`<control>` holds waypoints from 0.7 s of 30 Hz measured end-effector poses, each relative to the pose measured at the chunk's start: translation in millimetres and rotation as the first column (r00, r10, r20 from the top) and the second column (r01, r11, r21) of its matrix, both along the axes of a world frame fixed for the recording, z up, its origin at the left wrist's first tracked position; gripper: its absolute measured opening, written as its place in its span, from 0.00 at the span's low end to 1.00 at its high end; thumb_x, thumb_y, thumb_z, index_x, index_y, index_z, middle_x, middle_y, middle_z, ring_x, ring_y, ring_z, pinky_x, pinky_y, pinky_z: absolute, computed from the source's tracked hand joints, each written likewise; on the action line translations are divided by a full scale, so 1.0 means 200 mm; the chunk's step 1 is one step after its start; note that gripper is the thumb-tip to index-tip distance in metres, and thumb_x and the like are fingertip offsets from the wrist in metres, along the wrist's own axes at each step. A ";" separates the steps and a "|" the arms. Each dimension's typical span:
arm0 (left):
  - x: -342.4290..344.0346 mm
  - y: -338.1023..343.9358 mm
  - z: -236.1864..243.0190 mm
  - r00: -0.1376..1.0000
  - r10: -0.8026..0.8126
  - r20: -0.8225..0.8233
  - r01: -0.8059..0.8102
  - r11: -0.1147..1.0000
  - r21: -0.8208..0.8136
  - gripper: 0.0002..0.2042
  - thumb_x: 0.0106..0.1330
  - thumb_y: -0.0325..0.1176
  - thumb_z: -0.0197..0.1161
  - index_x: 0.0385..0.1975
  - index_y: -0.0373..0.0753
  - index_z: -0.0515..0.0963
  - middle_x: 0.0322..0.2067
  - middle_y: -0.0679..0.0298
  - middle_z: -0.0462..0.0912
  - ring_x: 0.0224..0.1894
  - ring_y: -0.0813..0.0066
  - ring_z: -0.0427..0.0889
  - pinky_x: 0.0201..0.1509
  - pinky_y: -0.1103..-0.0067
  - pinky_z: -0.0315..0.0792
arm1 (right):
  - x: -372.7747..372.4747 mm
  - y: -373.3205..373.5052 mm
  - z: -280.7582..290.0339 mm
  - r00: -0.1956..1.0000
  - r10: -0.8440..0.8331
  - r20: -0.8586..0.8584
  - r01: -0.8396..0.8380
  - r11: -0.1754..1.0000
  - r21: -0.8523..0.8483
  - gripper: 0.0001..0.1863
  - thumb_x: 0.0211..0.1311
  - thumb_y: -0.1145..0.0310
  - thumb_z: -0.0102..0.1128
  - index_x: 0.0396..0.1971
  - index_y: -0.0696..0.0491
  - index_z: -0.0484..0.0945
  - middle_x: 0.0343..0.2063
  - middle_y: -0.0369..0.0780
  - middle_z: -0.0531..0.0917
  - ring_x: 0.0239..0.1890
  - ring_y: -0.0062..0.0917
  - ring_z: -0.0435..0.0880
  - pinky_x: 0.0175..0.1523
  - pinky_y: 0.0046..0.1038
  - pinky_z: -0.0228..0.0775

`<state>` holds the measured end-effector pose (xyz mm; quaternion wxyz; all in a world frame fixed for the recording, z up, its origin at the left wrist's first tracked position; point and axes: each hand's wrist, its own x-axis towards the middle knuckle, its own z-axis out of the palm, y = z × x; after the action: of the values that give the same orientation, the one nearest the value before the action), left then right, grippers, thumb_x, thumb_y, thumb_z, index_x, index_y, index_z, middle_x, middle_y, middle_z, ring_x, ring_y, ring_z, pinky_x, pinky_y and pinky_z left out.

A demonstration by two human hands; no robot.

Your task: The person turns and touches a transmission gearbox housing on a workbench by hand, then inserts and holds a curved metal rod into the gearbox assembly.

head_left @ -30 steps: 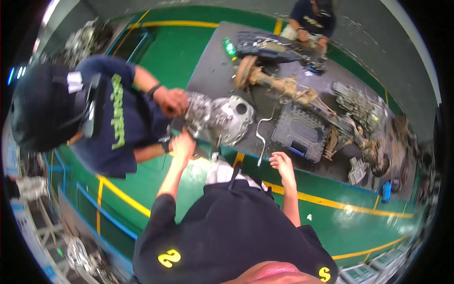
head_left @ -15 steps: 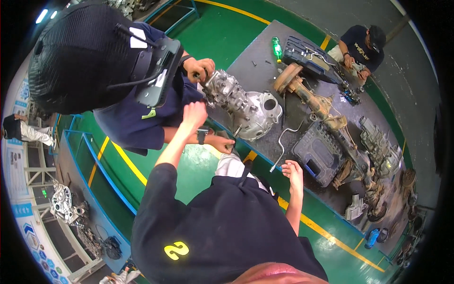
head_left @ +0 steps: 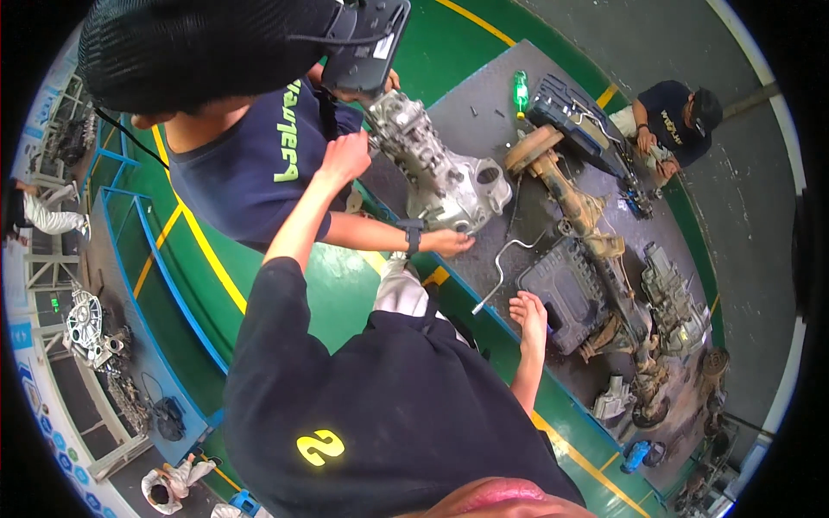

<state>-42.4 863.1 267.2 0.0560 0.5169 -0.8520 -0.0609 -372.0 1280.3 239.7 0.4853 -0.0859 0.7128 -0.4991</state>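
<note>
My left hand is closed at the near end of a silver gearbox housing on the metal workbench; what its fingers grip is hidden. A co-worker in dark blue leans over that end, one hand at the housing's lower flange, the other partly hidden behind a head-worn device. My right hand, fingers loosely curled and holding nothing, hovers at the bench edge beside a dark plastic case and a bent metal bar.
A rusty axle, another gearbox, an open toolbox and a green bottle crowd the bench. Another person works at its far side. At left are blue-railed benches with parts and more people.
My left hand has risen to the housing's end. The co-worker leans further in, the lower hand now out at the housing's flange. The whole view has shifted and turned slightly.
</note>
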 end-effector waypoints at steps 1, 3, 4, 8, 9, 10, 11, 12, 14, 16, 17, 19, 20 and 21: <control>-0.01 -0.03 -0.01 0.998 0.064 -0.029 -0.060 0.993 0.102 0.13 0.60 0.32 0.48 0.41 0.33 0.73 0.37 0.43 0.81 0.43 0.43 0.81 0.47 0.55 0.74 | -0.01 -0.01 0.00 1.000 0.012 0.010 -0.012 1.000 -0.010 0.13 0.69 0.65 0.50 0.46 0.56 0.77 0.33 0.38 0.84 0.32 0.19 0.80 0.40 0.20 0.71; -0.03 -0.09 0.00 0.974 0.218 -0.064 -0.181 0.914 0.363 0.18 0.63 0.36 0.46 0.49 0.35 0.71 0.47 0.39 0.77 0.52 0.40 0.75 0.57 0.54 0.68 | -0.01 -0.03 0.00 1.000 0.029 0.008 -0.029 0.999 -0.038 0.13 0.69 0.66 0.49 0.46 0.57 0.76 0.32 0.38 0.84 0.32 0.19 0.80 0.39 0.20 0.71; -0.04 -0.13 0.01 0.971 0.238 -0.018 -0.214 0.901 0.376 0.19 0.64 0.36 0.45 0.51 0.36 0.71 0.50 0.39 0.75 0.55 0.40 0.74 0.59 0.55 0.67 | -0.01 -0.03 0.00 1.000 0.019 0.016 -0.018 1.000 -0.014 0.13 0.69 0.66 0.49 0.46 0.57 0.76 0.32 0.38 0.84 0.32 0.19 0.80 0.39 0.20 0.71; -0.01 -0.27 0.09 0.939 0.316 -0.138 -0.276 0.928 0.249 0.20 0.65 0.35 0.44 0.55 0.37 0.69 0.51 0.38 0.75 0.55 0.40 0.74 0.58 0.55 0.67 | 0.01 -0.03 -0.01 1.000 0.024 0.010 -0.024 1.000 -0.014 0.13 0.68 0.66 0.49 0.46 0.57 0.76 0.33 0.39 0.84 0.32 0.20 0.81 0.39 0.21 0.72; -0.03 -0.29 0.08 0.938 0.328 -0.112 -0.295 0.925 0.239 0.21 0.64 0.36 0.46 0.57 0.38 0.68 0.50 0.38 0.76 0.55 0.40 0.74 0.59 0.55 0.66 | 0.01 -0.02 -0.02 1.000 0.016 0.026 -0.016 1.000 -0.008 0.13 0.68 0.66 0.49 0.46 0.56 0.76 0.33 0.39 0.84 0.32 0.20 0.80 0.39 0.21 0.72; -0.05 -0.32 0.07 0.943 0.322 -0.083 -0.292 0.921 0.258 0.22 0.64 0.36 0.46 0.58 0.38 0.67 0.50 0.38 0.76 0.55 0.41 0.74 0.59 0.55 0.66 | 0.02 -0.02 -0.02 0.999 0.019 0.031 -0.019 1.000 -0.008 0.13 0.68 0.66 0.49 0.46 0.56 0.77 0.33 0.39 0.84 0.32 0.20 0.80 0.39 0.21 0.72; -0.07 -0.33 0.05 0.945 0.321 -0.070 -0.292 0.918 0.268 0.22 0.64 0.37 0.46 0.58 0.38 0.67 0.50 0.39 0.76 0.55 0.41 0.74 0.59 0.56 0.66 | 0.02 -0.01 -0.03 0.999 0.022 0.025 -0.021 1.000 -0.014 0.13 0.68 0.66 0.49 0.46 0.55 0.77 0.33 0.38 0.84 0.32 0.19 0.80 0.39 0.21 0.72; -0.09 -0.34 0.02 0.946 0.320 -0.057 -0.292 0.914 0.283 0.22 0.64 0.37 0.47 0.58 0.38 0.67 0.50 0.39 0.76 0.55 0.41 0.74 0.59 0.56 0.66 | 0.03 0.00 -0.03 0.999 0.017 0.038 -0.016 1.000 -0.004 0.13 0.68 0.66 0.49 0.46 0.55 0.77 0.33 0.38 0.84 0.32 0.19 0.80 0.39 0.21 0.72; -0.14 -0.36 -0.04 0.950 0.308 -0.047 -0.280 0.912 0.301 0.23 0.64 0.38 0.48 0.59 0.38 0.66 0.50 0.40 0.76 0.55 0.42 0.75 0.60 0.56 0.66 | 0.03 0.02 -0.04 0.998 -0.056 0.037 0.056 0.998 0.016 0.11 0.69 0.67 0.48 0.44 0.55 0.78 0.31 0.37 0.84 0.30 0.18 0.80 0.38 0.20 0.72; -0.17 -0.39 -0.09 0.956 0.292 -0.039 -0.266 0.911 0.314 0.24 0.64 0.39 0.48 0.60 0.39 0.66 0.51 0.40 0.76 0.55 0.42 0.75 0.60 0.56 0.66 | 0.02 0.04 -0.03 0.998 -0.059 0.025 0.058 0.997 0.045 0.11 0.69 0.68 0.49 0.44 0.56 0.77 0.31 0.37 0.84 0.30 0.18 0.80 0.38 0.21 0.72; -0.20 -0.40 -0.13 0.957 0.289 -0.034 -0.262 0.907 0.329 0.25 0.64 0.39 0.49 0.60 0.39 0.65 0.51 0.41 0.76 0.55 0.42 0.75 0.60 0.56 0.66 | 0.02 0.05 -0.03 0.998 -0.062 0.025 0.061 0.997 0.049 0.11 0.69 0.67 0.49 0.44 0.56 0.77 0.31 0.37 0.84 0.30 0.18 0.80 0.38 0.20 0.72; -0.24 -0.42 -0.18 0.958 0.284 -0.030 -0.255 0.898 0.358 0.25 0.64 0.40 0.50 0.61 0.39 0.65 0.51 0.41 0.76 0.55 0.43 0.75 0.60 0.57 0.66 | -0.01 0.07 -0.02 0.997 -0.077 0.002 0.077 0.995 0.057 0.11 0.69 0.67 0.49 0.44 0.56 0.77 0.31 0.37 0.84 0.30 0.17 0.80 0.37 0.20 0.72; -0.27 -0.42 -0.19 0.958 0.284 -0.039 -0.249 0.893 0.375 0.26 0.63 0.41 0.50 0.62 0.39 0.64 0.52 0.42 0.77 0.56 0.43 0.75 0.60 0.57 0.66 | -0.02 0.07 -0.01 0.996 -0.093 0.001 0.093 0.994 0.049 0.11 0.69 0.67 0.49 0.44 0.56 0.77 0.31 0.37 0.84 0.30 0.17 0.80 0.37 0.20 0.72; -0.29 -0.43 -0.19 0.959 0.283 -0.018 -0.247 0.867 0.432 0.26 0.63 0.41 0.50 0.62 0.39 0.64 0.52 0.42 0.77 0.56 0.43 0.75 0.60 0.57 0.66 | -0.04 0.08 -0.01 0.993 -0.114 -0.009 0.114 0.992 0.050 0.11 0.69 0.67 0.49 0.44 0.56 0.77 0.31 0.37 0.84 0.30 0.17 0.80 0.37 0.20 0.72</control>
<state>-100.5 778.1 228.4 -0.0159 0.6257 -0.7361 -0.2579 -379.2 1296.2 238.6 0.4559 -0.0343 0.7302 -0.5077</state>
